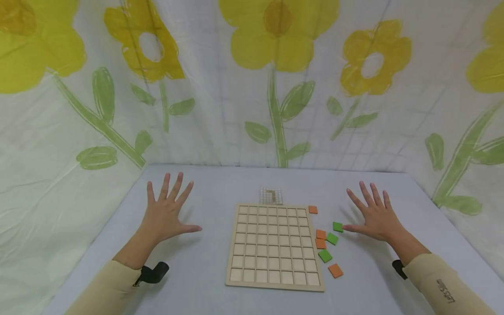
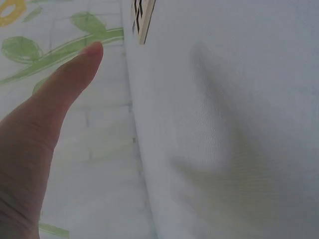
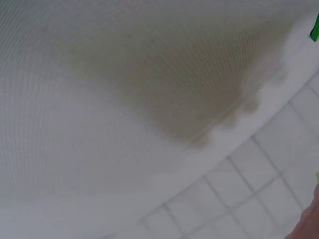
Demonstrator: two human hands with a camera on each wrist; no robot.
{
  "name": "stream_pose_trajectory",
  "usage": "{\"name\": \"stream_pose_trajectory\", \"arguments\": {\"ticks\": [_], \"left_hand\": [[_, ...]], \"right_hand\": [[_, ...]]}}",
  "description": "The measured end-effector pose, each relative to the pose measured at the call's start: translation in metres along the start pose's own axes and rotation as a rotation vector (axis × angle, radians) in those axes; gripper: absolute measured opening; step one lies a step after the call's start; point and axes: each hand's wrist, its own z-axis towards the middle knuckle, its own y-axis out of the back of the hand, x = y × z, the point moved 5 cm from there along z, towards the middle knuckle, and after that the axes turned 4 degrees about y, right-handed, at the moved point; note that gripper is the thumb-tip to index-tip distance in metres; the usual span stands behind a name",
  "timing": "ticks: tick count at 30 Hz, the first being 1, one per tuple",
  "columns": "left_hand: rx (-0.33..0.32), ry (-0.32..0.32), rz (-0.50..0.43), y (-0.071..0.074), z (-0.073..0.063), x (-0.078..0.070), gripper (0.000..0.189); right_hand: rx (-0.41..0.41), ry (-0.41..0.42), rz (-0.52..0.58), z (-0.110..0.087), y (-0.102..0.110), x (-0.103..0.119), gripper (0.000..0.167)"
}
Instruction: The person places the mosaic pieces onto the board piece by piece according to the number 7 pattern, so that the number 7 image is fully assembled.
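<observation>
My left hand (image 1: 163,216) is held over the left side of the table, fingers spread wide and holding nothing. Its thumb (image 2: 65,84) shows in the left wrist view, with a hand shadow on the cloth below. On the right, my right hand (image 1: 378,221) is also spread and holds nothing. Its thumb tip overlaps a green square tile (image 1: 337,226) in the head view. Between the hands lies a pale wooden grid board (image 1: 274,287) of square compartments. Beside its right edge are other green tiles (image 1: 325,256) and several orange tiles (image 1: 335,270).
Behind the board's far edge stands a small wire-grid item (image 1: 271,196) with a brownish piece in it. A pale cloth covers the table (image 1: 189,280). A white curtain (image 1: 220,131) with painted yellow flowers hangs along the back and both sides.
</observation>
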Motion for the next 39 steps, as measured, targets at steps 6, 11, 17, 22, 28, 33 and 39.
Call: {"name": "stream_pose_trajectory", "arguments": {"ticks": [6, 11, 17, 22, 28, 33, 39], "left_hand": [[0.028, -0.004, 0.011, -0.003, 0.001, -0.002, 0.121], [0.103, -0.034, -0.044, -0.009, 0.005, -0.011, 0.119], [0.133, -0.120, -0.183, -0.011, 0.007, -0.034, 0.113], [0.166, -0.182, -0.329, -0.015, 0.009, -0.058, 0.107], [0.198, -0.201, -0.451, -0.028, 0.010, -0.081, 0.105], [0.276, -0.204, -0.545, -0.044, 0.012, -0.096, 0.103], [0.389, -0.203, -0.604, -0.063, 0.012, -0.107, 0.101]], "right_hand": [[0.001, 0.000, -0.011, -0.002, 0.002, 0.000, 0.106], [0.037, -0.027, 0.055, -0.005, 0.001, 0.006, 0.106], [0.088, -0.055, 0.212, -0.009, -0.002, 0.024, 0.101], [0.108, -0.078, 0.301, -0.015, -0.006, 0.036, 0.096], [0.114, -0.106, 0.418, -0.023, -0.002, 0.052, 0.090], [0.117, -0.079, 0.550, -0.030, 0.002, 0.066, 0.080], [0.167, -0.028, 0.673, -0.040, 0.002, 0.081, 0.072]]}}
